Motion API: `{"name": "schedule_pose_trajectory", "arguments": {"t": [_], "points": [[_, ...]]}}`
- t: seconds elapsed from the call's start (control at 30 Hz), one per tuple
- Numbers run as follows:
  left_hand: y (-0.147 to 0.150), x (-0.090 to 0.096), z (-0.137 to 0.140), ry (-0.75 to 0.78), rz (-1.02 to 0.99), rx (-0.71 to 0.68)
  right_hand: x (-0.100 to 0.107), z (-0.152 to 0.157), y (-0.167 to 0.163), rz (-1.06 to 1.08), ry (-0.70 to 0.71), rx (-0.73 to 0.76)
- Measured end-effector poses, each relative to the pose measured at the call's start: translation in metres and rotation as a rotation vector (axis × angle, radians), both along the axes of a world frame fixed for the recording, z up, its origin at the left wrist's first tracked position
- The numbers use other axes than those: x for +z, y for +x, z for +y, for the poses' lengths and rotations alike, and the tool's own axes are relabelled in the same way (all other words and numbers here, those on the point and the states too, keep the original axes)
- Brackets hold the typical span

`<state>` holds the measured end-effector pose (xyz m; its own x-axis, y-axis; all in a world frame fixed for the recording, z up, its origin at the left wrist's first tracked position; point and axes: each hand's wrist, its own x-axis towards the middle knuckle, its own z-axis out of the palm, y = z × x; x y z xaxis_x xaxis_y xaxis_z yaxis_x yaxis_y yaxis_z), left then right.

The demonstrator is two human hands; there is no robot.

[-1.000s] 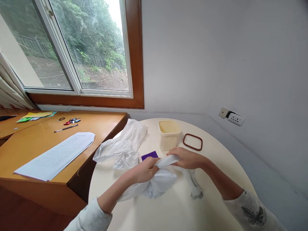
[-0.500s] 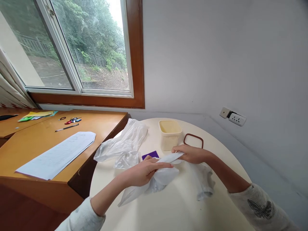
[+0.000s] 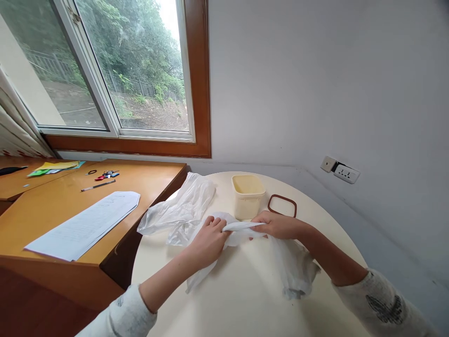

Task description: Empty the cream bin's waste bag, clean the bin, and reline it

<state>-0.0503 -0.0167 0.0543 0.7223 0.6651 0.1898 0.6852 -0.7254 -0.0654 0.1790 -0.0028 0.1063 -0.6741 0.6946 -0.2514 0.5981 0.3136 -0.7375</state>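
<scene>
The L hand (image 3: 206, 236) has its fingers bent round the white bag (image 3: 242, 226); its thumb is hard to see. The R hand (image 3: 278, 225) pinches the same bag b/w thumb & fingers. B/w the 2 hands the bag makes a thin strip, pulled sideways. 1 loose end hangs under the L hand, & a bigger, puffy end hangs under the R hand. It's all over the round table (image 3: 245, 299), in front of the yellow tub (image 3: 247, 203).

The tub stands upright, open at the top, just behind the R fingertips; can't tell if they touch. A brown ring (image 3: 282, 206) lies flat to the R of the tub, behind the R hand. A clear bag (image 3: 185, 203) lies crumpled on the L side of the table, near the L hand.

Next to the table, on the L, is a desk (image 3: 147, 173) w/ papers (image 3: 84, 224), a pen (image 3: 98, 186) & keys (image 3: 107, 175). Behind it all: a window (image 3: 133, 70) & a pale wall (image 3: 280, 79) w/ a socket (image 3: 346, 173).
</scene>
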Motion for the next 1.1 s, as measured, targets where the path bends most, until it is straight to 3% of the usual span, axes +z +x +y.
{"name": "schedule_pose_trajectory", "arguments": {"t": [0.2,0.37,0.53,0.63,0.7,0.83,1.0,1.1], "points": [[0.004,-0.006,0.0,0.041,-0.117,0.096,-0.007,-0.024,-0.018,0.25,-0.175,-0.033],[0.012,-0.015,0.002,0.041,-0.272,0.166,-0.043,-0.046,-0.042,0.606,-0.444,-0.085],[0.023,-0.014,0.003,-0.057,-0.444,0.165,-0.092,-0.068,-0.08,0.902,-0.943,0.087],[0.027,-0.007,-0.001,-0.156,-0.533,0.087,-0.111,-0.074,-0.104,0.94,-1.053,0.243],[0.029,-0.002,-0.006,-0.217,-0.58,0.029,-0.12,-0.072,-0.116,0.922,-1.08,0.281],[0.031,0.006,-0.019,-0.334,-0.656,-0.016,-0.135,-0.061,-0.126,0.866,-1.033,0.176],[0.031,0.01,-0.028,-0.376,-0.623,-0.161,-0.145,-0.052,-0.13,0.712,-0.764,0.116],[0.033,0.015,-0.033,-0.409,-0.583,-0.257,-0.139,-0.048,-0.126,0.587,-0.572,0.15]]}}
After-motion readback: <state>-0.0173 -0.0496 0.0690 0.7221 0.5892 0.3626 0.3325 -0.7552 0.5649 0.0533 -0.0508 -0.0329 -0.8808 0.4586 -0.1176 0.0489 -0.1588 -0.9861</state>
